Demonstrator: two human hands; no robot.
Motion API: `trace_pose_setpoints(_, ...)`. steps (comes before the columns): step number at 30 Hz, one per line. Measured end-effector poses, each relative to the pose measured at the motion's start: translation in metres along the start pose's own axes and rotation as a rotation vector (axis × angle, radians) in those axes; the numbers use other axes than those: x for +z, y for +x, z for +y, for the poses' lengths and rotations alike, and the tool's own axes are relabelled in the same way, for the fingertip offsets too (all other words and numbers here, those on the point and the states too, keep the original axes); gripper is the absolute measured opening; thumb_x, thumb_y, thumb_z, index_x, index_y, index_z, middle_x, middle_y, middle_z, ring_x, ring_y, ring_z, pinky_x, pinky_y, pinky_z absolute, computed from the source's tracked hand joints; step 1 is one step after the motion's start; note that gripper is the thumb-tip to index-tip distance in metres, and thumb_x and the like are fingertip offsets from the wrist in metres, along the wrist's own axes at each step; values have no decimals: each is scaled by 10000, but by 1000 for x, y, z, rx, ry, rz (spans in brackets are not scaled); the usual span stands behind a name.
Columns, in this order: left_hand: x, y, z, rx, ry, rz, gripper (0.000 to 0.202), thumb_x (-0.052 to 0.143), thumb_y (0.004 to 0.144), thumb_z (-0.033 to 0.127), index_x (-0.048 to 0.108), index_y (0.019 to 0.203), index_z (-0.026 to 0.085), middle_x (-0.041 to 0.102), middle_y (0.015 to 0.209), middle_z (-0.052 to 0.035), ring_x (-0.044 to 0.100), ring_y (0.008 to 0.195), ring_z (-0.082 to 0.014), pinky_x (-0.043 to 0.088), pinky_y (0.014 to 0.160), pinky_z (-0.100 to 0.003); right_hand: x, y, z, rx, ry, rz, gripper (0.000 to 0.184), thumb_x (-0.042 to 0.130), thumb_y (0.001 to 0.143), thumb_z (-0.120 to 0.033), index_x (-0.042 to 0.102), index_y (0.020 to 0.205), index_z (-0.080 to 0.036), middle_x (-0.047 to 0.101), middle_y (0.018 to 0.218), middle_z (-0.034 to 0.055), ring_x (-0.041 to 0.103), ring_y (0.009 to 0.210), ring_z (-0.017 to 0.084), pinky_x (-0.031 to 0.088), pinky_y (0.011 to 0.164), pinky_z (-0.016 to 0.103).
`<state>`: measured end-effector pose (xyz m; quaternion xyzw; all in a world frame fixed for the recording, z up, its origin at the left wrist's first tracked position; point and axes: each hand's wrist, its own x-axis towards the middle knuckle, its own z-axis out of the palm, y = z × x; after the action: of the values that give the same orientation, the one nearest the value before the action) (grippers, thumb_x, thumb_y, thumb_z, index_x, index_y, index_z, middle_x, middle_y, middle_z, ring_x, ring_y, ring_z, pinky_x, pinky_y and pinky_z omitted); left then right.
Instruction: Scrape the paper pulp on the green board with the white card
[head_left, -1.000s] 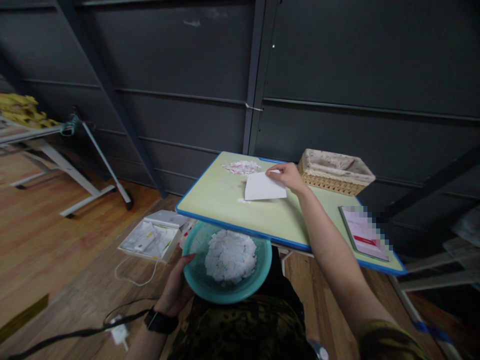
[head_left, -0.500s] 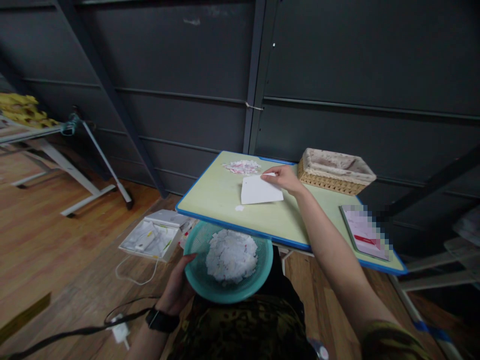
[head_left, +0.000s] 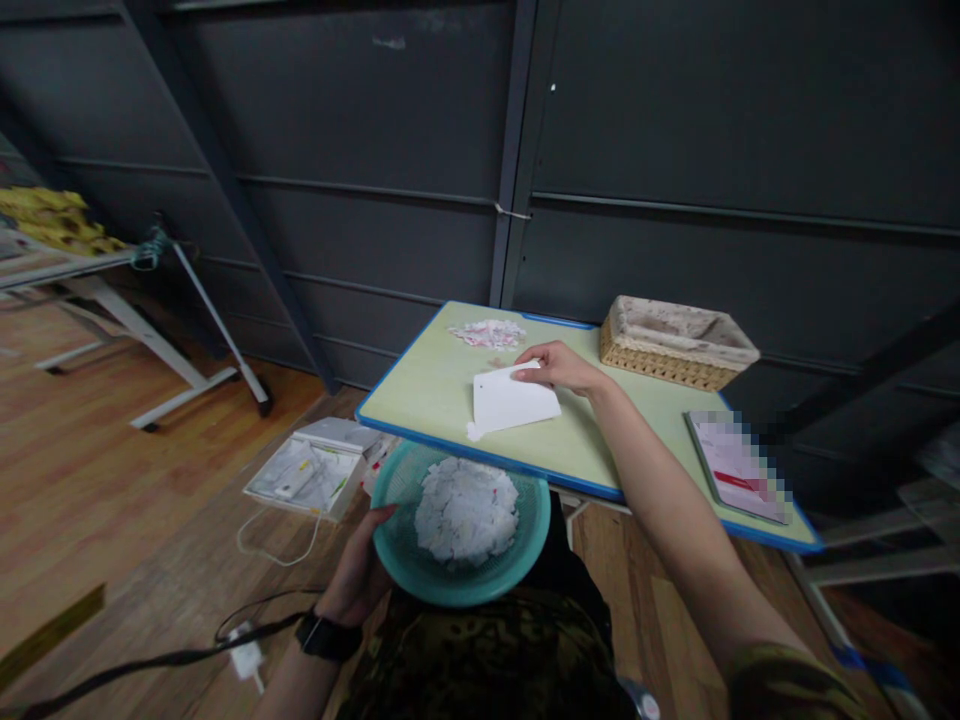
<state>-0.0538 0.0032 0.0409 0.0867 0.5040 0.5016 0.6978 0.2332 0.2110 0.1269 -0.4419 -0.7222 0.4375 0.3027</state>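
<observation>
My left hand (head_left: 361, 568) grips the rim of a teal plastic basket (head_left: 390, 550), held just below the table's front edge. A heap of white paper scraps (head_left: 466, 512) fills the basket's middle. Above the table, my right hand (head_left: 551, 366) pinches a white card (head_left: 511, 398) by its upper edge, fingers closed. The card's lower left corner touches a small white scrap (head_left: 474, 431) near the front edge. Behind the card, a flat pile of white and pink paper bits (head_left: 489, 333) lies on the pale yellow tabletop (head_left: 420, 385).
A lined wicker basket (head_left: 675, 345) stands at the table's back right, and a tablet (head_left: 735, 470) lies near the right edge. On the floor at left are an open white box (head_left: 307, 475) and a white adapter (head_left: 246, 655) with cables. A dark metal wall (head_left: 375, 120) rises behind.
My right hand has drawn the card toward the table's front edge and slightly left, bringing it to the small white scrap. My left hand and the basket stay about where they were.
</observation>
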Motion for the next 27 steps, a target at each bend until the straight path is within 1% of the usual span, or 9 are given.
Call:
trace_pose_setpoints(2, 1, -1, 0, 6, -12, 1, 390, 567, 795, 123, 624, 1176, 67, 781, 933, -131, 737, 862, -287, 576, 819, -413, 1, -1, -1, -9, 14, 22, 475, 788, 558, -477, 705, 844, -107, 620, 670, 19, 472, 554, 98, 317, 495, 231)
trace_pose_setpoints(5, 1, 0, 0, 21, -26, -12, 406, 556, 796, 105, 612, 1197, 76, 778, 959, -125, 735, 880, -278, 569, 839, -406, 2, -2, -1, -2, 15, 114, 487, 788, 555, -487, 692, 844, -106, 589, 623, 2, 447, 529, 90, 291, 473, 227)
trace_pose_setpoints(7, 0, 1, -1, 15, -26, -23, 393, 552, 801, 111, 614, 1186, 63, 778, 951, -133, 734, 881, -279, 566, 845, -407, 4, -1, 0, 9, 12, 83, 490, 785, 561, -487, 689, 854, -105, 586, 617, 0, 452, 528, 93, 294, 473, 227)
trace_pose_setpoints(11, -5, 5, -3, -3, -28, -40, 410, 567, 790, 126, 611, 1192, 56, 779, 944, -137, 732, 887, -293, 566, 838, -422, 9, 1, 1, 5, 6, -72, 466, 777, 582, -462, 691, 870, -106, 605, 650, 9, 472, 542, 97, 316, 490, 229)
trace_pose_setpoints(12, -5, 6, -3, -3, -30, -45, 420, 571, 789, 126, 609, 1201, 58, 778, 954, -137, 730, 895, -294, 564, 843, -421, 10, 1, 1, -3, 7, -70, 456, 775, 585, -457, 691, 867, -108, 606, 659, 10, 471, 545, 96, 314, 491, 228)
trace_pose_setpoints(17, -2, 3, -1, 22, -65, -42, 484, 577, 776, 97, 587, 1260, 87, 767, 1030, -124, 719, 949, -286, 550, 877, -401, 9, 1, 0, -12, 17, 61, 445, 769, 586, -468, 683, 842, -115, 591, 645, -3, 454, 544, 93, 301, 491, 228)
trace_pose_setpoints(22, 2, -2, 1, -5, -62, -29, 482, 581, 781, 107, 588, 1262, 79, 760, 1054, -134, 710, 977, -293, 546, 886, -402, 10, 0, -2, -7, 16, -63, 446, 780, 570, -462, 694, 832, -111, 615, 680, 12, 475, 573, 101, 319, 518, 235)
trace_pose_setpoints(25, 3, -2, 2, -1, -72, -40, 509, 588, 771, 100, 580, 1280, 104, 757, 1071, -126, 710, 978, -299, 546, 884, -413, 8, -1, -2, -33, 43, -12, 449, 778, 578, -473, 694, 838, -117, 631, 719, 22, 492, 597, 108, 329, 531, 237)
trace_pose_setpoints(27, 2, -2, 2, 1, -78, -42, 520, 590, 769, 95, 574, 1288, 112, 755, 1079, -122, 708, 985, -297, 545, 888, -412, 8, -1, 0, -13, 35, 1, 452, 776, 583, -479, 691, 841, -118, 621, 690, 16, 486, 581, 107, 325, 523, 238)
